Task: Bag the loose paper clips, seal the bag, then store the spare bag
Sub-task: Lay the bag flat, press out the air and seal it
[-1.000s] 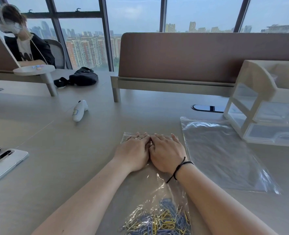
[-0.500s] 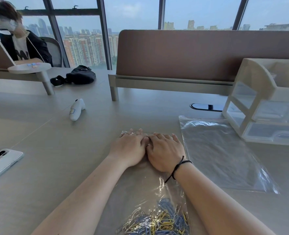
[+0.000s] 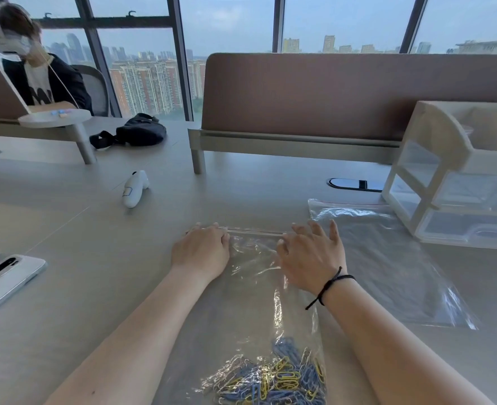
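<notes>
A clear zip bag [image 3: 253,290] lies flat on the desk in front of me, with a heap of blue, yellow and silver paper clips [image 3: 273,378] at its near end. My left hand [image 3: 202,251] presses the left end of the bag's zip strip [image 3: 253,231], fingers curled down. My right hand [image 3: 311,254] rests on the strip's right end, fingers spread and partly lifted. A second, empty clear bag [image 3: 387,258] lies flat to the right, its near-left edge beside my right hand.
A white drawer organizer [image 3: 457,182] stands at the right behind the spare bag. A white controller [image 3: 133,190] lies ahead left, a phone [image 3: 5,276] at the left edge. A cable port [image 3: 355,184], a brown divider [image 3: 343,95], and a seated person [image 3: 34,68] are beyond.
My hands were pressed side by side at the middle of the zip strip. They have slid apart along it, left hand leftward, right hand rightward, and the right fingers have spread.
</notes>
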`<state>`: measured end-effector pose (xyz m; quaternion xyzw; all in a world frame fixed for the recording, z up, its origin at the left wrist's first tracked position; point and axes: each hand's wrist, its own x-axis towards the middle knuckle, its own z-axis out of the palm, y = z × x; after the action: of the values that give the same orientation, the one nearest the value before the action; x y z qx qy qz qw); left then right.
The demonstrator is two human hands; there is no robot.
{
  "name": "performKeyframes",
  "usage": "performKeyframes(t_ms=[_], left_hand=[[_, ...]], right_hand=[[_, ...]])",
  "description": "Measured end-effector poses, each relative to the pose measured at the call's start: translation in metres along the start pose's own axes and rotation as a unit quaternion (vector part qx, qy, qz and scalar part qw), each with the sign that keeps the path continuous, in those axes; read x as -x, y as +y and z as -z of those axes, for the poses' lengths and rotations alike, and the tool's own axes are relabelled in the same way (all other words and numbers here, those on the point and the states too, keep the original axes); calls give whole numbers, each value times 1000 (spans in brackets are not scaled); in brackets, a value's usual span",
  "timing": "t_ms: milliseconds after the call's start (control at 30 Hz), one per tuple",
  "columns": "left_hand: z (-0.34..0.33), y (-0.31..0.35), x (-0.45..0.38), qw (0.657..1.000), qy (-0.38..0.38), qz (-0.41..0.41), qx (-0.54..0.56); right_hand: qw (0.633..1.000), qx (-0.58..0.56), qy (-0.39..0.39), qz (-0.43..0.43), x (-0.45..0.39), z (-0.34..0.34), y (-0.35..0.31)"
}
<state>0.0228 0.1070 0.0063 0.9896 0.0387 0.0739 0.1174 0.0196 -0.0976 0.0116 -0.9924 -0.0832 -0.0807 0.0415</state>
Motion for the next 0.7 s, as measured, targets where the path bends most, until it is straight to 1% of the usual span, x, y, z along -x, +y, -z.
performKeyframes(t_ms=[200,433,567,633,700], left_hand=[[0,-7,-1,999,14,31,22],[7,-9,1,998,26,46,39],[6,-10,2,998,26,49,30],[4,-10,1,998,43,42,8],[0,-12,0,999,45,-3,-15]], right_hand=[[999,7,-6,-31,3,5,13],[998,17,-23,-51,3,8,16],[998,13,-26,-50,3,7,17],[998,13,-25,-49,2,6,17],[999,13,-20,-47,1,5,16]])
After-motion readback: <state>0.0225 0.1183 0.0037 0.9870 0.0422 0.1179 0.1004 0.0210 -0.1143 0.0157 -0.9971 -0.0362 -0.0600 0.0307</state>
